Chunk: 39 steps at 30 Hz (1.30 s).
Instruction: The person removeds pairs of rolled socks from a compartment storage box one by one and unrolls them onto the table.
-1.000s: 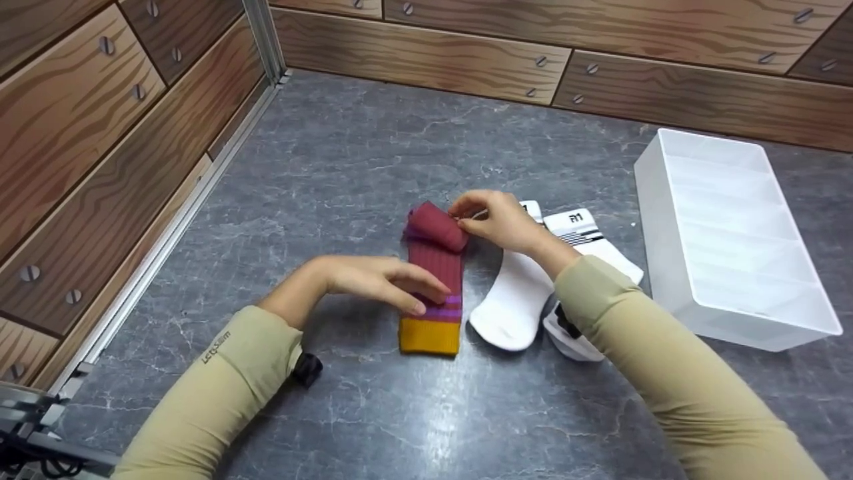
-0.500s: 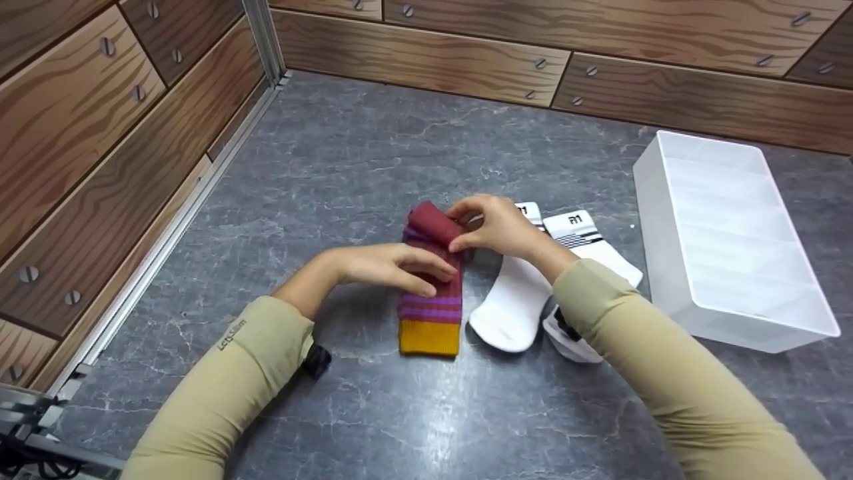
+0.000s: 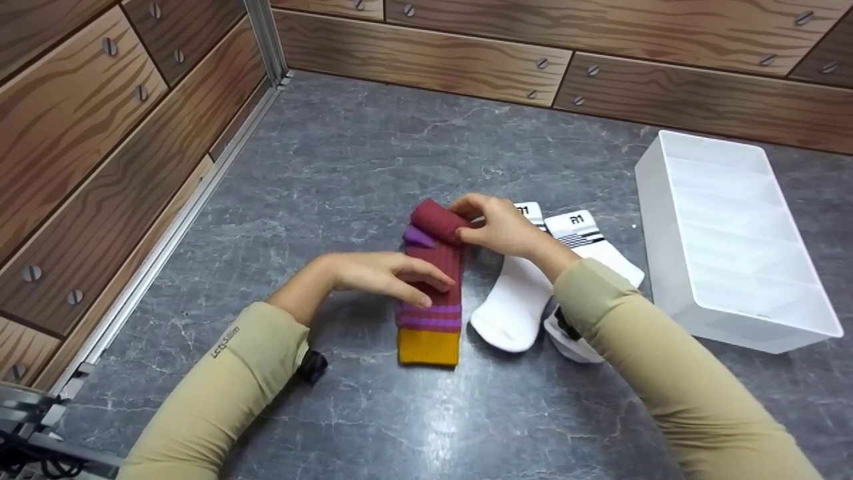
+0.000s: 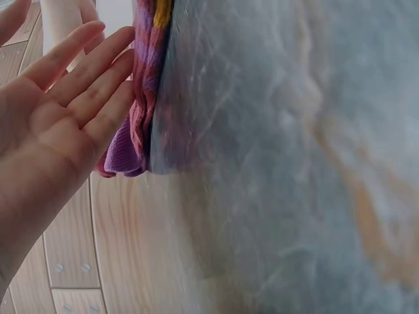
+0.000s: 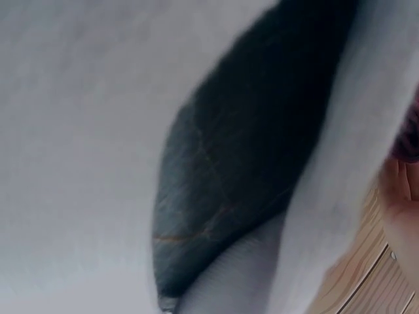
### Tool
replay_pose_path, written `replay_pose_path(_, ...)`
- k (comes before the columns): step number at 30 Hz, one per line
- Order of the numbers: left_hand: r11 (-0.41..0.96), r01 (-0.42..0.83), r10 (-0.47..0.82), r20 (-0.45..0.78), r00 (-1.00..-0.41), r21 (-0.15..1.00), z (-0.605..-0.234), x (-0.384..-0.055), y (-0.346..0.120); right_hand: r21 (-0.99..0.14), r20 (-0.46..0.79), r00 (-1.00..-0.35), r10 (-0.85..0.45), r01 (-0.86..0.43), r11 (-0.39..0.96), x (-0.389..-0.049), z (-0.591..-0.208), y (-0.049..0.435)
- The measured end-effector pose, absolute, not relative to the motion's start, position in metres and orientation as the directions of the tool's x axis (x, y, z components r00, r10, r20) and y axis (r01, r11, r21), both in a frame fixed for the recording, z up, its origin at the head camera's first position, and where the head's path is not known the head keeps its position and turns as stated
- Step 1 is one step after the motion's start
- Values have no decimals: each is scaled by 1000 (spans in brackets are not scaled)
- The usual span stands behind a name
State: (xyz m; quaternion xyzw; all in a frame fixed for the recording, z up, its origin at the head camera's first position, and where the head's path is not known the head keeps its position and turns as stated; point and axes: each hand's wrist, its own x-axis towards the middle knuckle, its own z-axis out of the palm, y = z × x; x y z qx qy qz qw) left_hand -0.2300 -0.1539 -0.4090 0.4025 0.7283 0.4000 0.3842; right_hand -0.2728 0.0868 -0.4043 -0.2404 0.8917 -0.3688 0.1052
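A maroon ribbed sock (image 3: 433,263) with purple stripes and a mustard cuff (image 3: 428,348) lies lengthwise on the table, cuff toward me. Its far end is bent over into a slanted roll (image 3: 436,219), and a purple patch pokes out at the roll's left. My right hand (image 3: 500,223) pinches the right end of this roll between thumb and fingers. Fingers extended, my left hand (image 3: 373,273) reaches over the sock's middle; in the left wrist view its straight fingertips meet the sock's edge (image 4: 145,72). White cloth close to the lens fills much of the right wrist view.
Two white socks (image 3: 513,307) with black markings lie just right of the maroon one, partly under my right forearm. Further right stands a white divided box (image 3: 673,267). Wood-patterned panels (image 3: 426,53) border the table at the back and left.
The bent-over end has become a tighter roll, with purple now showing at its left. The sock has slid slightly toward me. My left hand moved away from me, then a little back.
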Motion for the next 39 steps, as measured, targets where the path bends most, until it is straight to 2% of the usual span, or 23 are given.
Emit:
replay_pose_path(8, 340, 283, 911, -240, -335, 897, -408, -223, -156, -688, 9, -864, -503, -371, 624, -273, -407, 86)
replay_pose_path(15, 327, 291, 909, -215, -356, 899, -407, -222, -154, -660, 118, -856, -503, -446, 605, -273, -408, 86)
replay_pose_path(19, 298, 254, 901, -182, -394, 920, -407, -223, -153, -639, 176, -841, -511, -493, 590, -273, -408, 86)
replay_pose_path(24, 283, 215, 886, -168, -433, 935, -409, -229, -150, -645, 150, -847, -509, -475, 599, -273, -408, 86)
replay_pose_path(32, 289, 225, 884, -169, -436, 931, -412, -236, -148, -682, 90, -861, -501, -420, 599, -273, -410, 86)
replay_pose_path(39, 335, 257, 875, -198, -441, 907, -411, -235, -149, -654, 77, -863, -500, -422, 628, -274, -410, 85)
